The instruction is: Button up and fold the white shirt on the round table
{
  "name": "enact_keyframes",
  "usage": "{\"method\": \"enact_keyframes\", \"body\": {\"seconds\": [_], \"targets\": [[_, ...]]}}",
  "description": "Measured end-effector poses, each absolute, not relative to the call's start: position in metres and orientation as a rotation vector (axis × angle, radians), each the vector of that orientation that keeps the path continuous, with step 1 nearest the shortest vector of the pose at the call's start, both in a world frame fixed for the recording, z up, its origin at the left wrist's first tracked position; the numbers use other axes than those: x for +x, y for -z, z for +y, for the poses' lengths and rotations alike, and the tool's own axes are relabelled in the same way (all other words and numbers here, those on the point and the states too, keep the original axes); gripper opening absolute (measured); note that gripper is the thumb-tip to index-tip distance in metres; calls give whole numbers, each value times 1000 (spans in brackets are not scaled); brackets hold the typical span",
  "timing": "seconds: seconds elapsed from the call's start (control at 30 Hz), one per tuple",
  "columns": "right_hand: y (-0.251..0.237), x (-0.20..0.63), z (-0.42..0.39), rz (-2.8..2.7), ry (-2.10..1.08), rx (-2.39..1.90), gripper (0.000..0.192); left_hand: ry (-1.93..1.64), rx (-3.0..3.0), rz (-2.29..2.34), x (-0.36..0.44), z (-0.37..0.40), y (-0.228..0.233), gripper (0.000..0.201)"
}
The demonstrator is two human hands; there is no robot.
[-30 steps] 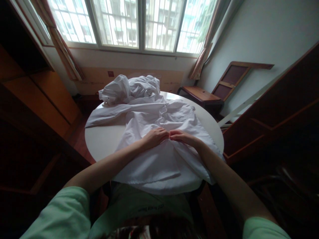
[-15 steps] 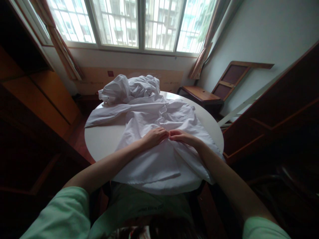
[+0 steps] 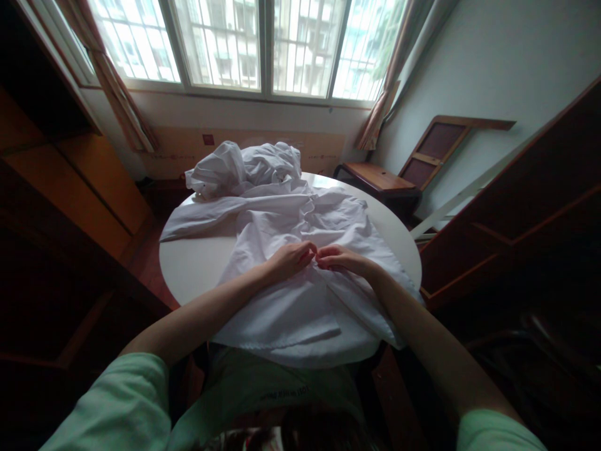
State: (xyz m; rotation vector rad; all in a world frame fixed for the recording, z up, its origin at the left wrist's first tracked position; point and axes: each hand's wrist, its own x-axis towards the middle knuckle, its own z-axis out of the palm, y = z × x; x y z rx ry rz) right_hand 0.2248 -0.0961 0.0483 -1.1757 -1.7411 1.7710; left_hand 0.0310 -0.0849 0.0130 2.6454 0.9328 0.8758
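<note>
A white shirt [image 3: 282, 316] lies spread over the round table, one sleeve stretched out to the left and its lower hem near the table's front edge. At the shirt's front opening, my left hand [image 3: 292, 258] pinches the cloth with curled fingers. My right hand [image 3: 342, 258] meets it from the other side, fingers closed on the edge of the same shirt. The fingertips almost touch. Whatever small part lies between them, such as a button, is too small to make out.
A crumpled heap of white cloth [image 3: 263, 164] sits at the back of the white table [image 3: 188, 269]. Beyond it are barred windows and tied curtains [image 3: 117, 88]. A wooden chair [image 3: 380, 177] stands at the back right, dark wooden furniture [image 3: 511, 213] closer on the right.
The fingers of my left hand have lifted and bent slightly at the shirt's opening. My right fingertips have shifted a little left. The shirt and heap lie as before.
</note>
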Motion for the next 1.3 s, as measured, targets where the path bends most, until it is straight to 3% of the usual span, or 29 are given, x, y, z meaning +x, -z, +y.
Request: {"method": "enact_keyframes", "body": {"seconds": [0.5, 0.67, 0.83, 1.03, 1.2, 1.3], "targets": [[-51, 223, -97, -1935, -1646, -1228, 35, -900, 2577, 1158, 0, -69, -39, 18], [-47, 222, -96, -2013, -1618, -1228, 41, -719, 2675, 1323, -52, -55, -34, 20], [-46, 222, -98, -2236, -1532, -1172, 45, -437, 2509, 1787, -95, -33, -16, 39], [-53, 223, -119, -2478, -1403, -1054, 36, -365, 2489, 1862, -101, -26, -10, 45], [-63, 221, -162, -2575, -799, -1179, 26, -363, 2422, 1901, -99, -29, -12, 47], [-65, 218, -195, -2620, -480, -1171, 36, -375, 2418, 1890, -100, -29, -11, 47]]}}
